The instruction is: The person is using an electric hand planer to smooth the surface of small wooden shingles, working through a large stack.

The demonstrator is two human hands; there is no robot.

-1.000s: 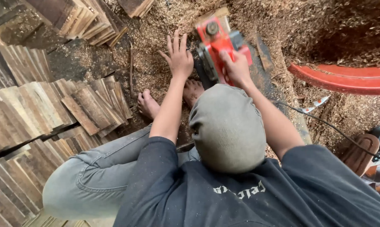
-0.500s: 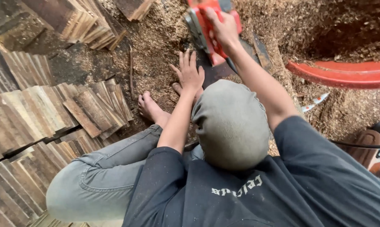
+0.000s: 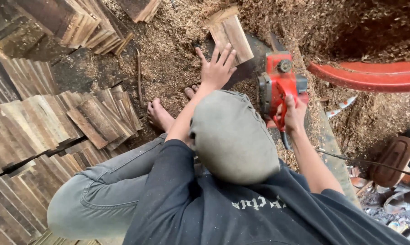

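While sawdust [image 3: 168, 50] blankets the ground on every side, the person sits low with knees drawn up, and the red power planer [image 3: 280, 86] serves as the landmark. Left of the planer, well apart, lie spread rows of thin wooden slats [image 3: 46, 131]; beyond it to the right curves a red band [image 3: 373, 76] against a heap of shavings. Just up and left of the planer rests a short stack of wood pieces [image 3: 230, 31] on a dark plank [image 3: 252, 68].

The right hand [image 3: 295, 115] has its grip closed around the planer's handle. The left hand [image 3: 217, 68] lies flat with fingers spread, grip open and holding nothing, just left of the planer and touching the near end of the wood pieces.

Doing this well seems to call for keeping the spread hand clear of the planer's sole, pressing the wood steady, and minding the bare feet [image 3: 162, 113] near the planer's left.

The planer's underside and blade are hidden, the cap [image 3: 232, 136] covers much of the work surface, and the cord [image 3: 368, 161] runs out of view at the right edge.
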